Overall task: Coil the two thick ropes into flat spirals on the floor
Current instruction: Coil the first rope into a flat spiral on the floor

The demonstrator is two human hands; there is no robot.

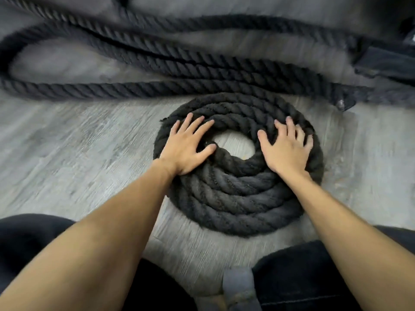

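A thick black rope lies wound in a flat spiral (pixel 235 198) on the grey wood-look floor, with a small bare hole at its centre. My left hand (pixel 188 147) lies flat on the spiral's left side, fingers spread and straight. My right hand (pixel 287 147) presses flat on its right side, fingers spread too. Beyond the spiral, loose lengths of the same black rope (pixel 157 63) run across the floor in long loops, partly blurred.
A dark strap or anchor piece (pixel 386 61) sits at the far right where the loose rope ends gather. My knees in dark trousers (pixel 303 277) are at the bottom edge. Grey floor (pixel 78 153) lies to the left of the spiral.
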